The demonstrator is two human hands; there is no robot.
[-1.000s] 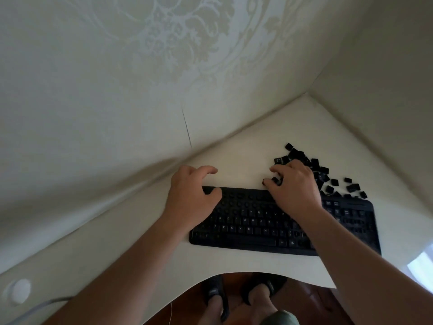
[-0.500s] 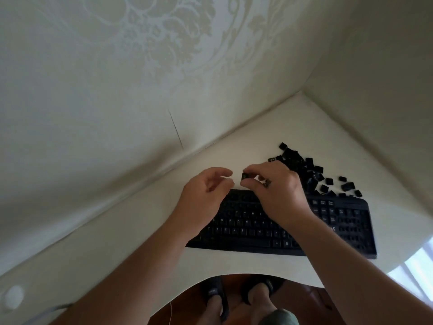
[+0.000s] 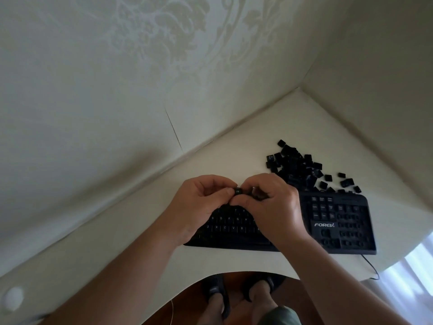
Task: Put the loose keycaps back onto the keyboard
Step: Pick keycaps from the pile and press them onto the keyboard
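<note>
Hands now met above keyboard's (image 3: 337,221) top row: left hand (image 3: 199,207) and right hand (image 3: 271,207) together pinch small black keycap (image 3: 238,190), white legend up. Loose keycaps (image 3: 302,170) piled on desk (image 3: 234,160) behind keyboard's right end.

Home room corner: damask-patterned wallpaper (image 3: 164,43) rising behind white bench (image 3: 234,160), curtain (image 3: 417,266) glowing at right, slippered feet (image 3: 215,294) resting on wood floor (image 3: 187,301).
</note>
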